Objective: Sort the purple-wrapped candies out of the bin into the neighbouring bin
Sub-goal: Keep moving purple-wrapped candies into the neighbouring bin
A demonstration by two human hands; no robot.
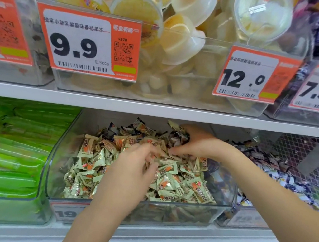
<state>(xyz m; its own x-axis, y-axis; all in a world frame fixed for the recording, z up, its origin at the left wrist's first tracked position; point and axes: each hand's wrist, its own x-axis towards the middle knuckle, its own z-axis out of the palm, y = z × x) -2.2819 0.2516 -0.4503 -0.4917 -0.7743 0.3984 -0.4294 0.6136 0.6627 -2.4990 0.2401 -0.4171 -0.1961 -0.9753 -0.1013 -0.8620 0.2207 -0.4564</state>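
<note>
A clear plastic bin (180,209) on the lower shelf holds a heap of cream-wrapped candies (169,180), with darker purple-wrapped candies (131,126) mixed in at the back. My right hand (196,143) is deep in the bin at the back right, its fingers curled round a bunch of purple-wrapped candies (178,137). My left hand (134,170) lies blurred over the middle of the heap, fingers spread and touching the wrappers. The neighbouring bin (267,220) on the right holds purple and white wrapped candies (288,177).
A bin of green packets (6,152) stands to the left. The upper shelf (156,109) carries clear bins of jelly cups (174,42) with orange price tags (87,43). A wire mesh panel (307,155) stands at the far right.
</note>
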